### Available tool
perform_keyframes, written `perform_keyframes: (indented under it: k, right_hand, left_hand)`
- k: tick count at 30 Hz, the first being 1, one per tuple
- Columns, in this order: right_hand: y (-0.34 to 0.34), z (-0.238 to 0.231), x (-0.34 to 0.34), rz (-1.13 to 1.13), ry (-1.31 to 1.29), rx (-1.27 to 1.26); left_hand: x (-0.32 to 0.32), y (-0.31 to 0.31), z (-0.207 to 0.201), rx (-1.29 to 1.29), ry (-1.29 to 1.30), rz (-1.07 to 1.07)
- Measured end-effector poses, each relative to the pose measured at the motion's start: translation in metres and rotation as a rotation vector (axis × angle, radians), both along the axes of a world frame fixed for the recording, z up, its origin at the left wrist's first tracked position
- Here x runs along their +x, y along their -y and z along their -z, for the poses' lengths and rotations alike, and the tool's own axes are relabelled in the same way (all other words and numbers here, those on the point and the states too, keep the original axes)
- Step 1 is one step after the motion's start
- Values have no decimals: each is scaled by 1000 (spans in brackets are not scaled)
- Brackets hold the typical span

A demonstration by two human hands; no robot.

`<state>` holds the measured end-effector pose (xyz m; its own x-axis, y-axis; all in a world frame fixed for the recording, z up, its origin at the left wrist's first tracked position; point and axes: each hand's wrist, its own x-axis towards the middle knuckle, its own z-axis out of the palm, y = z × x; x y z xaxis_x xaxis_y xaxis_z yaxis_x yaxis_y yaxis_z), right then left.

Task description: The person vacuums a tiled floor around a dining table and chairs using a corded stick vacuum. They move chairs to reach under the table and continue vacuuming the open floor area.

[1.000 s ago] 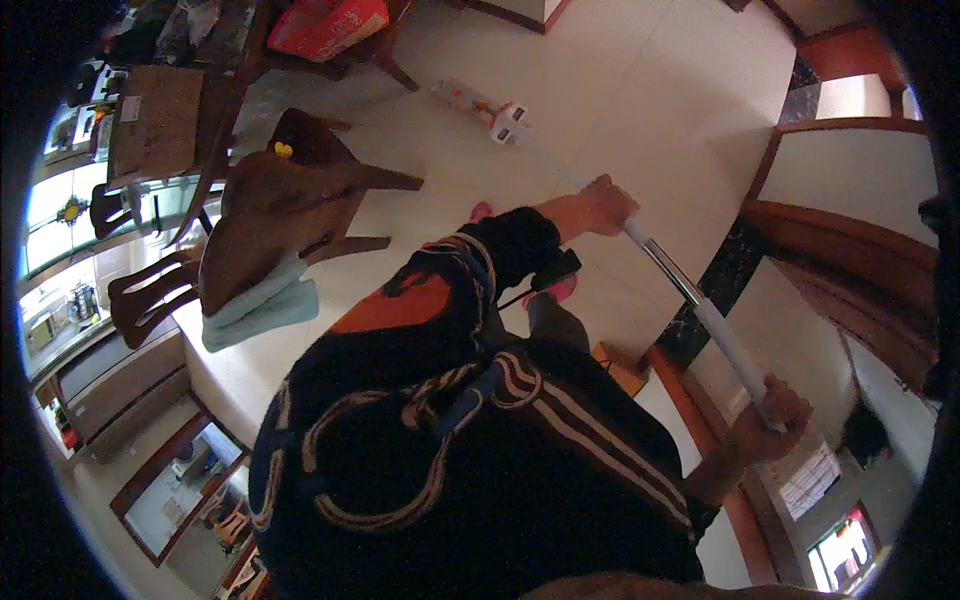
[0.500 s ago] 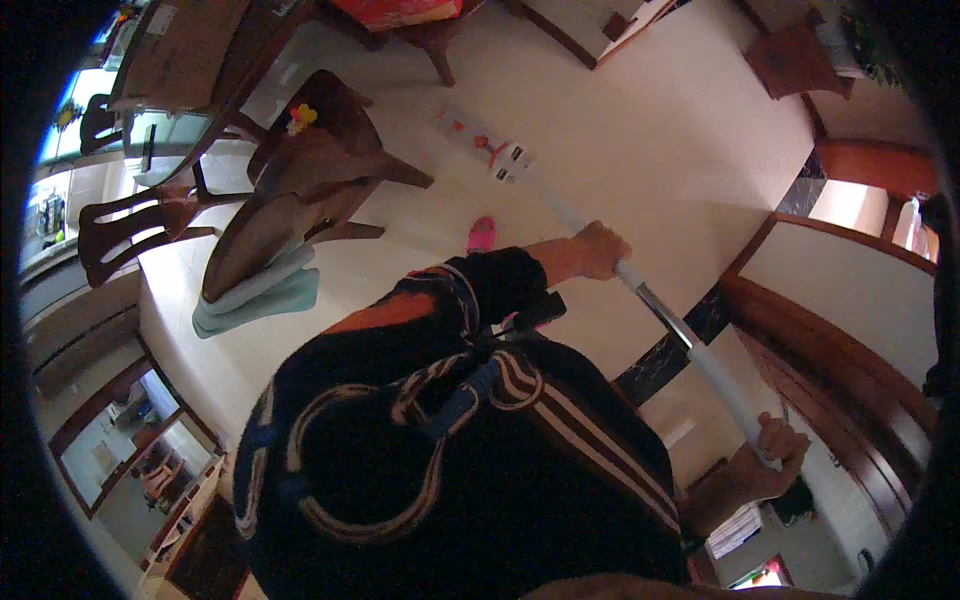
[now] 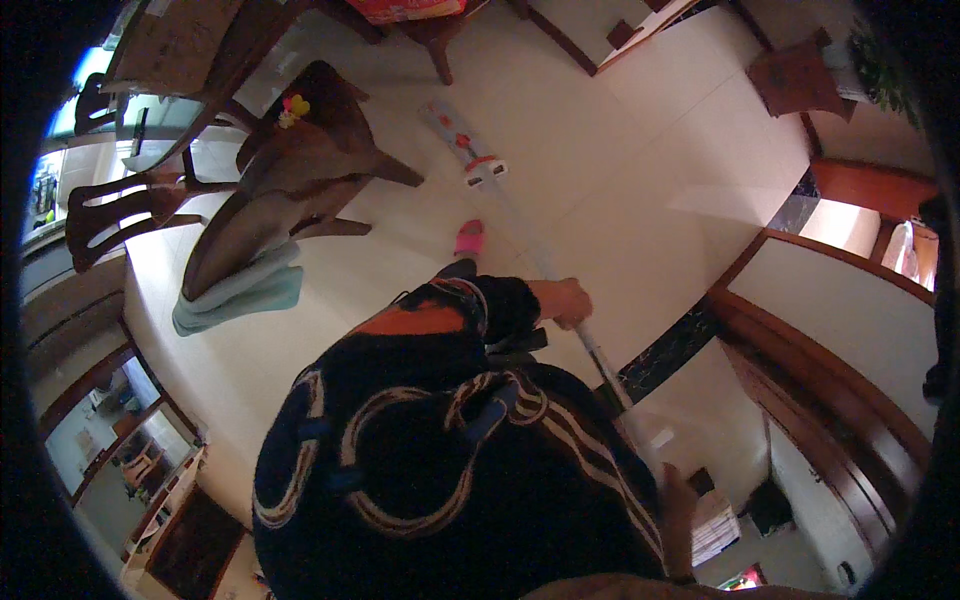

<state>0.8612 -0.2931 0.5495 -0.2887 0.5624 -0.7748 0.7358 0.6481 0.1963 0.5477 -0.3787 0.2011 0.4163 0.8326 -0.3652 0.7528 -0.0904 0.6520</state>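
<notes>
A flat mop's long, grey-white head (image 3: 455, 135) lies on the pale floor ahead of me, with orange-red fittings at its near end. From there the mop's pole (image 3: 535, 240) slants down to the right, passing my body. My left hand (image 3: 568, 303) is closed around the middle of the pole. Low on the right, close to my side, my right hand (image 3: 678, 500) is smeared by motion. The pole's blurred upper end leads to that hand, though its separate fingers do not show. My foot in a pink slipper (image 3: 469, 238) stands between the mop head and me.
Left of the mop is a dark wooden chair (image 3: 310, 150) with a pale green cloth (image 3: 245, 300) over it. A wooden table (image 3: 175, 45) stands beyond it. To the right runs a dark stone floor strip (image 3: 670, 350) beside wooden door frames. A wooden stool (image 3: 795, 75) is at the far right.
Both hands have moved left and down, drawing the pole nearer my body. The mop head has slid left and slightly away. My right hand has come in close to my side.
</notes>
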Motion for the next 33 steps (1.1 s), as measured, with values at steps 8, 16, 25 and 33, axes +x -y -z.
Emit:
perform_keyframes:
  k: [8,16,25,33]
  right_hand:
    - [35,113,-34,217,-251,-390]
    - [67,212,-105,169,-588,-566]
    - [85,205,-314,526,-437,-765]
    - [71,187,-346,71,-431,-610]
  left_hand:
    - [-57,67,55,-33,-79,-55]
    - [-154,93,76,93,-406,-189]
    - [-320,114,103,0,-792,-661]
    - [-333,122,93,97,-698,-871]
